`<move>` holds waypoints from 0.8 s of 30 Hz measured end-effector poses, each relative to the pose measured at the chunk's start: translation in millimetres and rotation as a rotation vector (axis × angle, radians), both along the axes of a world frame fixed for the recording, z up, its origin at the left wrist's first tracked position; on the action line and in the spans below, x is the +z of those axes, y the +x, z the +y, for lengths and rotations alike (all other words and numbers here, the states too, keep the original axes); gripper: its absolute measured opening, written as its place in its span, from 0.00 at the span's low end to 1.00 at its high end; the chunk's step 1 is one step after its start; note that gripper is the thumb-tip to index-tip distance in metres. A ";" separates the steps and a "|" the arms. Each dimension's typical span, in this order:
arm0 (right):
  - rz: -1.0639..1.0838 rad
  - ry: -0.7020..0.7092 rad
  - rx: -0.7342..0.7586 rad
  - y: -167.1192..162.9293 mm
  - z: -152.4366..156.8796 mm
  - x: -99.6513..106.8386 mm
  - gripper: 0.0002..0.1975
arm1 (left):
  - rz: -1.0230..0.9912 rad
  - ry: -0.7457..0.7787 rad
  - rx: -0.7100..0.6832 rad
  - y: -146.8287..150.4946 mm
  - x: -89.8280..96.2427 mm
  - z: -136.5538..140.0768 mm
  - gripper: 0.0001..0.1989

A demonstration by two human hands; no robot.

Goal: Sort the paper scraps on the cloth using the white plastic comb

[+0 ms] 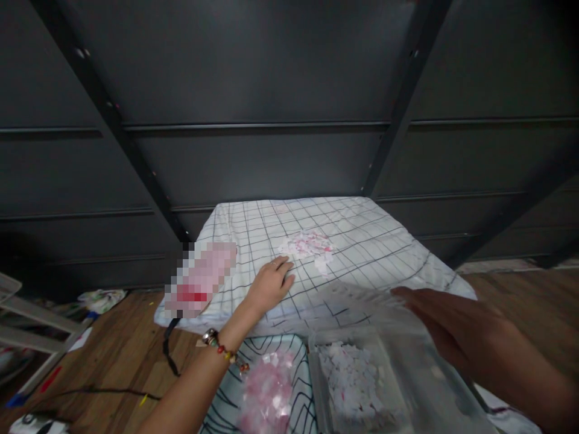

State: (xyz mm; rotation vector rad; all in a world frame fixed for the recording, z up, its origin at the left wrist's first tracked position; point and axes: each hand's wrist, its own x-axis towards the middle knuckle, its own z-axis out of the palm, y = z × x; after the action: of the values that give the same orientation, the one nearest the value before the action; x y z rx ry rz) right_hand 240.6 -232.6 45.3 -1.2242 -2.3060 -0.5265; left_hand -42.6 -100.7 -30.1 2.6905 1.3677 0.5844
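Note:
My left hand [271, 284] rests on the white cloth with black grid lines [253, 223], fingers apart and nothing in them. Just beyond its fingertips lies a loose pile of small white and pink paper-like scraps [312, 242]. My right hand [461, 325], smeared by motion, grips the upper edge of a translucent plastic bag [407, 355]. That bag hangs partly over a clear plastic box [313, 386], which holds many more white scraps [348, 380]. To the box's left, a tray with dark wavy lines [301, 361] holds shiny clear packets with pink contents [266, 392].
A pixelated pink and red item [201, 280] lies at the cloth's left edge, with a black cord [167, 349] hanging below. Dark metal panels [262, 163] stand behind the table. A pale frame [40, 334] stands on the wooden floor [113, 343] at left.

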 end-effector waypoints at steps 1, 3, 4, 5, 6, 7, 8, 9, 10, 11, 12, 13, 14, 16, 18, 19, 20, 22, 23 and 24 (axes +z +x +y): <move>0.003 0.022 -0.016 7.0 6.9 3.3 0.16 | -0.001 0.003 -0.001 0.1 0.3 -0.1 0.15; -0.006 0.083 -0.058 19.6 22.7 8.4 0.14 | -0.003 0.011 -0.002 0.5 1.0 -0.4 0.15; -0.008 0.100 -0.074 24.7 31.2 9.9 0.14 | -0.002 0.014 0.000 0.8 1.2 -0.4 0.15; -0.019 0.090 -0.091 28.9 39.6 10.4 0.14 | -0.002 0.015 0.002 1.0 1.3 -0.4 0.16; -0.031 0.067 -0.090 32.1 47.7 10.1 0.15 | -0.002 0.017 0.003 1.2 1.3 -0.2 0.16; -0.038 0.052 -0.087 34.4 54.9 9.2 0.16 | -0.004 0.018 0.001 1.3 1.1 0.1 0.15; -0.048 0.048 -0.079 35.9 61.0 7.8 0.17 | -0.007 0.021 -0.001 1.3 0.9 0.4 0.15; -0.055 0.051 -0.064 36.7 65.9 6.2 0.17 | -0.011 0.024 -0.004 1.2 0.5 0.7 0.15; -0.062 0.058 -0.051 37.0 69.4 4.8 0.17 | -0.014 0.027 -0.005 1.0 0.0 1.0 0.15; -0.068 0.062 -0.036 37.0 71.6 3.7 0.17 | -0.014 0.030 -0.005 0.8 -0.6 1.4 0.15; -0.073 0.061 -0.022 36.9 72.7 3.1 0.18 | -0.013 0.033 -0.004 0.6 -1.3 1.7 0.15; -0.074 0.056 -0.012 36.8 72.9 3.0 0.18 | -0.011 0.036 -0.002 0.4 -2.1 2.0 0.15; -0.071 0.051 -0.005 36.6 72.7 3.3 0.17 | -0.009 0.040 -0.001 0.2 -2.8 2.4 0.15; -0.060 0.044 0.007 36.4 71.9 4.6 0.17 | -0.006 0.047 0.000 0.1 -3.9 2.9 0.15; -0.044 0.040 0.010 35.8 71.9 5.8 0.17 | -0.003 0.049 0.001 0.3 -4.0 3.1 0.16; -0.043 0.030 0.014 35.5 72.2 6.2 0.18 | 0.001 0.045 0.001 0.4 -3.6 3.1 0.16; -0.041 0.016 0.021 35.1 72.4 6.3 0.18 | 0.004 0.040 0.002 0.6 -3.0 3.0 0.16; -0.029 -0.016 0.035 34.5 72.8 6.0 0.18 | 0.007 0.032 0.007 0.9 -1.6 2.6 0.16; -0.016 -0.025 0.042 34.4 72.8 5.7 0.18 | 0.008 0.032 0.007 1.0 -1.0 2.4 0.16; -0.001 -0.026 0.044 34.2 72.8 5.4 0.18 | 0.008 0.034 0.007 1.2 -0.5 2.2 0.16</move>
State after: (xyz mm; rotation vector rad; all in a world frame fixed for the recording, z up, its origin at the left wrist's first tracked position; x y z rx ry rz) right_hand 274.8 -159.9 50.7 -1.1821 -2.3418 -0.4832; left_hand -41.4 -98.5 -30.5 2.7183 1.3825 0.6030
